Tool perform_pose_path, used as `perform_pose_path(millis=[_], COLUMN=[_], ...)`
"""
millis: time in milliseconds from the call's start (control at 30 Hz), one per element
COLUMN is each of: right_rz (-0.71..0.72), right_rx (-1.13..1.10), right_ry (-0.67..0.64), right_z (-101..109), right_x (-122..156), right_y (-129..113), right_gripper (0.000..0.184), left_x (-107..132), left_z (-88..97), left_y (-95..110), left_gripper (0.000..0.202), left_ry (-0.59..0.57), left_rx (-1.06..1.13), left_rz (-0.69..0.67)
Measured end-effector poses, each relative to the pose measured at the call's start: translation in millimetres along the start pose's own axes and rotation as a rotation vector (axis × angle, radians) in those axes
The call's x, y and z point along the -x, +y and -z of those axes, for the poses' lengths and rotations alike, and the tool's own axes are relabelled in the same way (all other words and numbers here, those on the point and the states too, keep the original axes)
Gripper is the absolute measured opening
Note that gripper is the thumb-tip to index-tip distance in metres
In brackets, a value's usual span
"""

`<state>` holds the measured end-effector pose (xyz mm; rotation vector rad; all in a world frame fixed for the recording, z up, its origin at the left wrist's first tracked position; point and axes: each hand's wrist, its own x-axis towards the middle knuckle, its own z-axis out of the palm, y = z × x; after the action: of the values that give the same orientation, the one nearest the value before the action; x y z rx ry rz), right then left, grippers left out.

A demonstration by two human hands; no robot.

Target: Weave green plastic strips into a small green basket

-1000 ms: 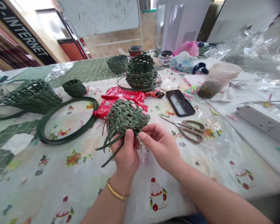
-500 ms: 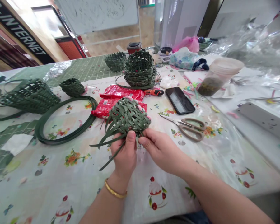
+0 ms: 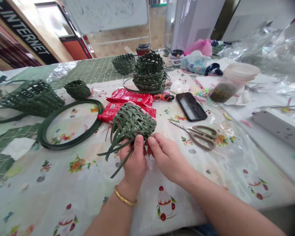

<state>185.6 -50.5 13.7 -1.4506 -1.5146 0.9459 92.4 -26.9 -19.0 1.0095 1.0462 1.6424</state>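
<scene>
A small dark green woven basket (image 3: 135,120), with loose strip ends fanning out to the left, is held up above the flowered tablecloth. My left hand (image 3: 135,157) grips its near edge, thumb on top, a few strips passing between thumb and fingers. Close beside it, my right hand (image 3: 166,155) pinches at the basket's lower right edge, thumb against fingers. What lies in that pinch looks like a strip end, mostly hidden by the fingers. Bits of pink show along the basket's far edge. Scissors (image 3: 203,136) lie to the right of my right hand.
A coil of green strip (image 3: 43,137) lies at left, near woven baskets (image 3: 36,98). Behind are red packets (image 3: 130,98), stacked baskets (image 3: 149,73) and an orange-handled tool (image 3: 164,97). A phone (image 3: 191,106), a plastic tub (image 3: 233,82) and a power strip (image 3: 280,127) are at right.
My right thumb has shifted up and over its fingers at the basket's edge, and the hand is slightly turned. The basket has tipped a little; my left hand keeps its grip.
</scene>
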Motion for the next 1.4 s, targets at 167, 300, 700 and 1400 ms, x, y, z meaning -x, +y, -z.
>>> perform_pose_path(millis=[167, 300, 700, 1400], right_rz=[0.046, 0.021, -0.212, -0.384], right_rx=[0.292, 0.263, -0.647, -1.144], right_ry=[0.052, -0.016, -0.079, 0.035], right_z=[1, 2, 6, -15], right_x=[0, 3, -5, -6], right_y=[-1, -2, 5, 10], right_gripper=[0.026, 0.028, 0.024, 0.024], left_x=[4, 5, 0, 1], left_z=[-0.7, 4.5, 2.1, -1.1], left_y=[-2, -4, 0, -15], left_gripper=[0.017, 0.017, 0.032, 0.031], left_ry=[0.003, -0.030, -0.022, 0.084], left_rx=[-0.172, -0.189, -0.121, -0.109], left_rz=[-0.098, -0.081, -0.053, 0.026])
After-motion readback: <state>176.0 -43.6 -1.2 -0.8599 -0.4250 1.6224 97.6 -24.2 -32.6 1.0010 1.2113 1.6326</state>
